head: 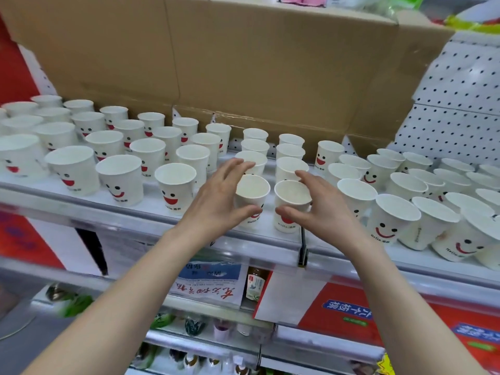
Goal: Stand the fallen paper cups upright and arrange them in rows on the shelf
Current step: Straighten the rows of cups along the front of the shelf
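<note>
Two bare forearms reach up from the bottom corners of the frame, closest to the lens; sleeves not in view.

Left hand (216, 201) is cupped round the left front cup (252, 197); thumb lies across the cup's front wall, fingers (239, 166) spread past the far side of the rim; a loose grasp, not clenched. Right hand (323, 209) mirrors it on the right front cup (291, 204); thumb across the front wall, fingers (304, 177) curved round the rim's far side; likewise a loose grasp. How hard either hand presses cannot be told.

Both cups stand mouth up, side by side, near the front edge of the shelf (89, 204), just left of a joint in the shelf rail; smiley faces on their front walls.

Behind them two short files of upright cups (290, 166) run toward the back; one single cup (328, 154) stands just right of those.

Left block of cups (121, 180): upright, in fairly even diagonal rows. Right block of cups (397, 212): mouths up, crowded, several touching and leaning.

Cardboard box (243, 63) fills the back of the shelf; white pegboard (460, 104) to its right.

Lower shelf: a bottle (254, 284) between a printed packet (211, 282) and a red-and-white carton (338, 307).
</note>
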